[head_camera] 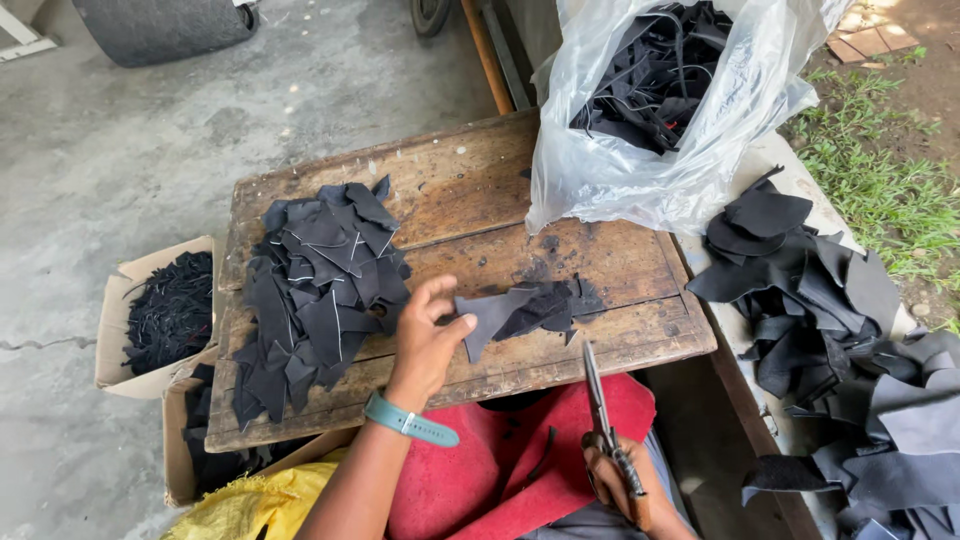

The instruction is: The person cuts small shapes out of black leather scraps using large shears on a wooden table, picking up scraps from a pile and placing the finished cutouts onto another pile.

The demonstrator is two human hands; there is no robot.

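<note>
The left hand [428, 335], a teal watch strap [410, 421] on its wrist, pinches the corner of a dark grey leather scrap [492, 315] between thumb and fingertips; the scrap lies flat on the worn wooden table [470, 190], near its front edge, and touches a small heap of black offcuts [558, 303] just to its right. The right hand [625, 485], low at the frame's bottom, is clenched around the handles of a pair of scissors [600, 410]; the blades point up toward the table edge and appear closed, clear of the scrap. A larger pile of cut black pieces [315, 290] covers the table's left half. A clear plastic bag [665, 150] filled with black strips stands at the table's far right corner. More dark leather pieces [820, 300] lie on a surface to the right. A cardboard box [160, 315] of black trimmings sits on the concrete floor to the left. A red cloth [470, 480] covers the person's lap.
</note>
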